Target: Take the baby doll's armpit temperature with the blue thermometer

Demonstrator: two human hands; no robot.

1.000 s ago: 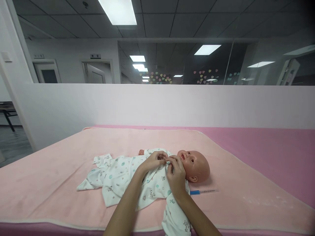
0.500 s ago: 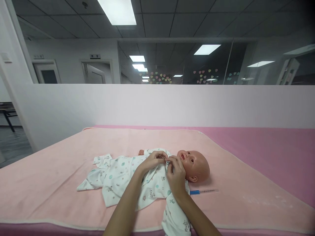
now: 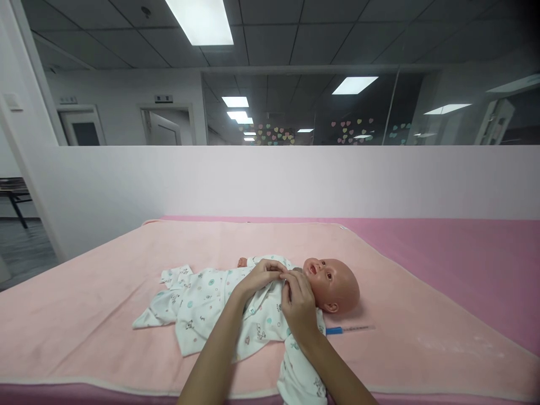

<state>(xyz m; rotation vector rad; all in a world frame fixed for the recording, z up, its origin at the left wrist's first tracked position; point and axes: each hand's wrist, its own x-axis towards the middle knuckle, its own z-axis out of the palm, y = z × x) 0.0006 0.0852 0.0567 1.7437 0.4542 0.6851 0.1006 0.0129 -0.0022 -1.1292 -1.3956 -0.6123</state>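
A baby doll (image 3: 340, 284) lies on its back, head to the right, in a white printed baby outfit (image 3: 206, 295). Over the doll's upper chest, just below its chin, my left hand (image 3: 265, 275) and my right hand (image 3: 298, 301) meet at the fingertips. Both are closed in a pinch at the outfit's front near the neck. What the fingertips pinch is mostly hidden; it appears to be the outfit's cloth. One sleeve (image 3: 301, 371) hangs toward me under my right forearm. The doll's far hand (image 3: 242, 262) sticks out of the other sleeve.
A blue-handled thin stick, perhaps a thermometer (image 3: 335, 331), lies beside the doll's head. Beneath everything spreads a peach-coloured mat (image 3: 97, 287) over a pink surface (image 3: 472, 259). A white low wall (image 3: 270, 180) with glass above it stands behind.
My right hand has shifted slightly left and its fingers have come closer to the left fingertips. The doll lies as before.
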